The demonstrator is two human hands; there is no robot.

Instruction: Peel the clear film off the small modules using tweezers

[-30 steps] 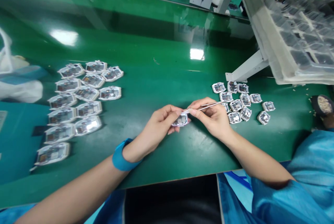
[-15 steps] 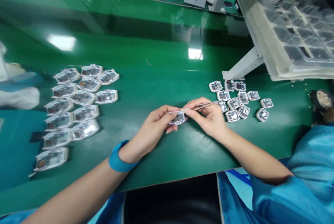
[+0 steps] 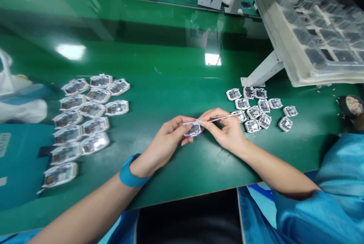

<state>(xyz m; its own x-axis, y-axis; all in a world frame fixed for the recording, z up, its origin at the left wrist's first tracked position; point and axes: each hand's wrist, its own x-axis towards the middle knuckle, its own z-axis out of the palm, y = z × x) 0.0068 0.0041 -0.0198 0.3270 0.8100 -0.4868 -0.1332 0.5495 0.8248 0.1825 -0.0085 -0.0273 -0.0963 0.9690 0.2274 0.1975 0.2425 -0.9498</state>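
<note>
White cases [image 3: 91, 109] sit left. Near the middle, the left hand [image 3: 172, 134] grips one case [image 3: 193, 129]; the right hand [image 3: 224, 129] grips tweezers [image 3: 227, 116] and pinches at its edge. More cases [image 3: 254, 112] sit right. It looks like fiddly edge work; next calls for a steady hold.

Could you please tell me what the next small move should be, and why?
Perhaps press the small case lightly at its upper right edge with the right hand: the left hand holds it from the left, the right thumb is at or beside that edge, and the tweezers are held in the right hand.
</note>
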